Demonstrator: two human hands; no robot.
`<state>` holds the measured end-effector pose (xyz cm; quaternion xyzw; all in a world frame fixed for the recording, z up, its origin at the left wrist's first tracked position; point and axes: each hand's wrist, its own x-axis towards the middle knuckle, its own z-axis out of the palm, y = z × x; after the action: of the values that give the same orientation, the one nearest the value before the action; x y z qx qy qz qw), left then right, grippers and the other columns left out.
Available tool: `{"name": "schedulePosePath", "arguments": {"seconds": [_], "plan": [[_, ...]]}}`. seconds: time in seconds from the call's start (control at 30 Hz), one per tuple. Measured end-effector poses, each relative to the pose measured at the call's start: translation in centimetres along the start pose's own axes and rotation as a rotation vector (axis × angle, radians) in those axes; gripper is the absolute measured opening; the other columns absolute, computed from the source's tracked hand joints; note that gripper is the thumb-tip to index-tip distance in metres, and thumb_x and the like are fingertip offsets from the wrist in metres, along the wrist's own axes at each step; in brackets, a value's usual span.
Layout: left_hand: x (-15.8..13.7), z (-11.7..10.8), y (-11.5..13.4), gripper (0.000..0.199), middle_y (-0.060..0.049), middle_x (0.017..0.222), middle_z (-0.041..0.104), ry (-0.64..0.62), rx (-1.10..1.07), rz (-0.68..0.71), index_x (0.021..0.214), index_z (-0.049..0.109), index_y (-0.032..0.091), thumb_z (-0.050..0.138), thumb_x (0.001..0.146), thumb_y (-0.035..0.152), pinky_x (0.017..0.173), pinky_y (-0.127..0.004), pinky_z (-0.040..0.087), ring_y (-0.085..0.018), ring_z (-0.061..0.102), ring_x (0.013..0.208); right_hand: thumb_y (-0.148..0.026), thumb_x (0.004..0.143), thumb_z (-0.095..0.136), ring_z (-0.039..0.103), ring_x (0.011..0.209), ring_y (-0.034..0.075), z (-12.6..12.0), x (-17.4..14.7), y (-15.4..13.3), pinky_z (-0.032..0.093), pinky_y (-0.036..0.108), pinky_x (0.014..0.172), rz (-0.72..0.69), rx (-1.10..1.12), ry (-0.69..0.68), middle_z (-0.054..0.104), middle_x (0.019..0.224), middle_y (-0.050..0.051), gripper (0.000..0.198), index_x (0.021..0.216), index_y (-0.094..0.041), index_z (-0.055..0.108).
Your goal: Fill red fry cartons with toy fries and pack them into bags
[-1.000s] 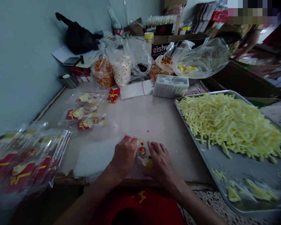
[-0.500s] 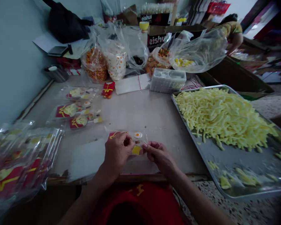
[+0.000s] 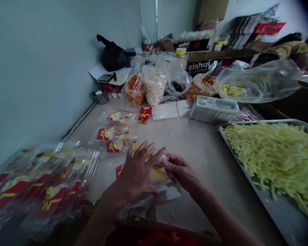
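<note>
A clear plastic packet (image 3: 158, 174) lies in front of me at the table's near side, with a yellow square and part of a red fries pouch showing through it. My left hand (image 3: 138, 174) rests over this packet, fingers spread, hiding much of its contents. At the packet's right end, the fingers of my right hand (image 3: 182, 171) are pinched on the plastic. Just below both hands is a whitish sheet or film (image 3: 169, 193). Beyond my left hand, several filled packets (image 3: 115, 146) with red pouches and pale fries lie on the table.
Stacked filled packets (image 3: 53, 198) cover the left front. A metal tray (image 3: 261, 191) of pale yellow fry-shaped pieces (image 3: 277, 153) stands at the right. Along the back are bags of small pieces (image 3: 135, 90), a clear plastic tray stack (image 3: 213, 109) and a carton (image 3: 199, 66). A person (image 3: 295, 51) bends at far right.
My view has swung left, so the scene sits further right. My left hand has gone from closed fingers to spread over the packet; my right hand still pinches its end.
</note>
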<state>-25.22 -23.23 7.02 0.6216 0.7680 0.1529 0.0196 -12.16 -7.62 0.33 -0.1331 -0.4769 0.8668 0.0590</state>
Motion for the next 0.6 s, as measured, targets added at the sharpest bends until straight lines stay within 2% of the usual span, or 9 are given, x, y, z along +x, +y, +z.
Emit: {"name": "schedulePosePath", "arguments": {"seconds": [0.07,0.1,0.17,0.23,0.3,0.37,0.43,0.53,0.6], "plan": [[1.5,-1.7,-3.7,0.104,-0.011,0.145,0.051,-0.081,-0.012,-0.057,0.152,0.041,0.033,0.088,0.061,0.048,0.114,-0.050,0.040,-0.034,0.052,0.132,-0.044,0.082,0.074,0.034,0.039,0.004,2.1,4.0,-1.2,0.019,0.020,0.041,-0.038,-0.034,-0.030,0.051,0.054,-0.007,0.030,0.078,-0.018,0.061],[2.3,-2.3,-5.5,0.098,-0.011,0.143,0.052,-0.079,0.002,-0.113,0.152,0.041,0.031,0.085,0.065,0.040,0.112,-0.044,0.043,-0.031,0.053,0.130,-0.045,0.082,0.074,0.037,0.040,0.004,3.1,5.9,-1.5,0.021,0.020,0.041,-0.057,-0.059,-0.010,0.055,0.058,-0.005,0.030,0.078,-0.017,0.062],[3.9,-3.4,-9.0,0.105,-0.014,0.144,0.050,-0.065,0.123,-0.202,0.156,0.033,0.023,0.082,0.063,0.031,0.111,-0.043,0.043,-0.034,0.051,0.131,-0.046,0.084,0.070,0.047,0.046,0.005,4.1,9.1,-1.8,0.030,0.020,0.045,-0.126,-0.092,0.137,0.067,0.076,0.000,0.030,0.085,-0.017,0.064],[5.4,-4.2,-12.2,0.113,-0.015,0.146,0.050,-0.080,0.256,-0.270,0.159,0.022,0.019,0.081,0.064,0.029,0.109,-0.045,0.042,-0.036,0.049,0.133,-0.043,0.084,0.069,0.051,0.052,0.006,3.7,10.5,-1.4,0.039,0.022,0.050,-0.226,-0.221,0.252,0.071,0.091,0.002,0.027,0.096,-0.018,0.067],[6.6,-4.6,-15.0,0.109,-0.015,0.151,0.048,-0.138,0.342,-0.332,0.160,0.020,0.021,0.079,0.068,0.024,0.109,-0.048,0.040,-0.035,0.048,0.133,-0.038,0.085,0.069,0.055,0.059,0.009,2.3,9.8,-0.8,0.043,0.024,0.057,-0.277,-0.458,0.286,0.072,0.091,0.001,0.022,0.098,-0.019,0.070],[7.3,-4.2,-17.4,0.104,-0.016,0.157,0.042,-0.224,0.345,-0.362,0.159,0.023,0.019,0.077,0.070,0.018,0.112,-0.049,0.036,-0.033,0.044,0.136,-0.032,0.086,0.070,0.059,0.065,0.011,0.3,7.4,0.0,0.043,0.025,0.063,-0.256,-0.730,0.255,0.073,0.083,0.001,0.013,0.091,-0.020,0.074],[7.3,-3.5,-19.0,0.097,-0.017,0.162,0.034,-0.248,0.277,-0.334,0.157,0.024,0.012,0.073,0.074,0.010,0.116,-0.045,0.031,-0.028,0.037,0.143,-0.027,0.087,0.071,0.061,0.070,0.013,-1.6,4.4,0.6,0.044,0.027,0.068,-0.226,-0.965,0.221,0.072,0.079,0.001,0.008,0.087,-0.020,0.075],[6.1,-2.5,-19.3,0.097,-0.019,0.166,0.023,-0.134,0.166,-0.314,0.158,0.020,0.008,0.072,0.077,0.007,0.121,-0.042,0.026,-0.028,0.025,0.151,-0.028,0.088,0.072,0.062,0.084,0.018,-3.4,1.0,1.3,0.046,0.030,0.078,-0.263,-1.220,0.180,0.072,0.089,0.004,0.014,0.100,-0.020,0.076],[4.9,-2.3,-17.8,0.104,-0.020,0.167,0.020,-0.044,0.156,-0.346,0.159,0.018,0.011,0.078,0.075,0.010,0.121,-0.050,0.026,-0.035,0.020,0.153,-0.038,0.087,0.074,0.060,0.098,0.022,-3.6,-0.1,1.8,0.047,0.033,0.085,-0.294,-1.375,0.130,0.070,0.105,0.008,0.036,0.117,-0.020,0.071]]}}
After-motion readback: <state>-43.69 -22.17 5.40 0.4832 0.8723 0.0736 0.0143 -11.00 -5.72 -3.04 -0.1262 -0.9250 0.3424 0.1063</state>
